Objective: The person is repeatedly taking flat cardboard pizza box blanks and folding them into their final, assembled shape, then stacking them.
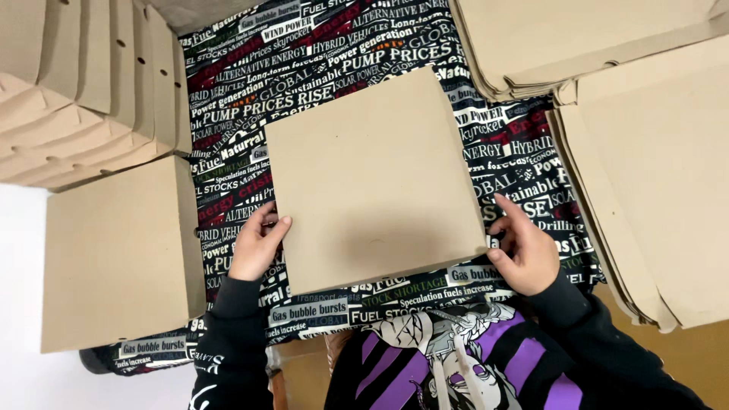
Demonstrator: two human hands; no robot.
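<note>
A closed, square brown cardboard box (372,175) lies flat on a black cloth printed with newspaper-style lettering (235,99). My left hand (258,244) grips the box's near left corner, thumb on top. Over at the near right corner, my right hand (525,252) holds the edge with the fingers curled around it. Both arms wear black sleeves.
A finished flat box (114,258) sits at the left. Behind it leans a row of folded boxes (91,83). Stacks of unfolded cardboard blanks (653,175) fill the right side and the far right (577,38). A purple-striped printed shirt (433,357) is at the bottom.
</note>
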